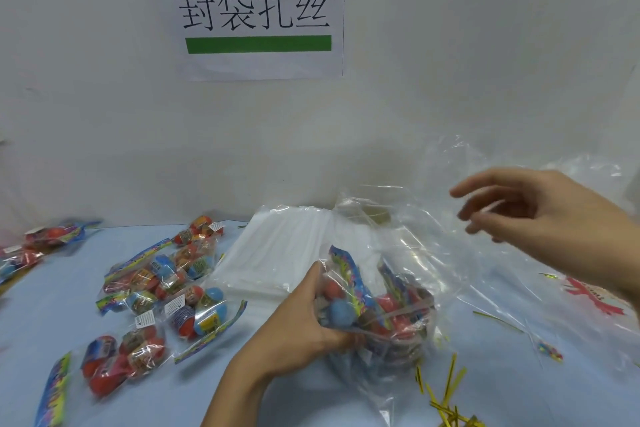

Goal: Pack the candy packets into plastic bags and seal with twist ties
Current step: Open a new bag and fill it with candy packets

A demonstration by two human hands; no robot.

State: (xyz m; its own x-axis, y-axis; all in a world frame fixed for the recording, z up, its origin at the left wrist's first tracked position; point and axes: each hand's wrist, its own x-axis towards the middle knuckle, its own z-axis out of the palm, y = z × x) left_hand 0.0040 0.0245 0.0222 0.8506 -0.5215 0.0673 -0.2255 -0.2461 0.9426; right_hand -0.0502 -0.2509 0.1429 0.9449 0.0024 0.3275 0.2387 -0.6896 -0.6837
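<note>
We list first the table (311,402), its pale blue top carrying all the stock, and behind it the wall sign (258,10) with four printed characters over a green bar. Next, far centre, the stack of flat plastic bags (273,253), which we judge is kept within reach as the supply. Right of centre, the open plastic bag (433,253), clear and crumpled, its mouth lifted toward the far right; inside its near end sit the candy packets (367,305) now being packed, red and blue pieces under bright header strips. Our left hand (304,319) has its fingers curled round that bundle, partly through the film, apparently steadying it low in the bag. Our right hand (540,211) hangs above the raised bag mouth, fingers loose and spread, holding nothing that we can see; whether it touches the film we cannot tell. We judge it placed to gather the neck. At the left, the loose candy packets (156,291) lie scattered, awaiting bagging. At the near right, the gold twist ties (446,395) lie in a small heap, some strays farther off, handy for sealing.
</note>
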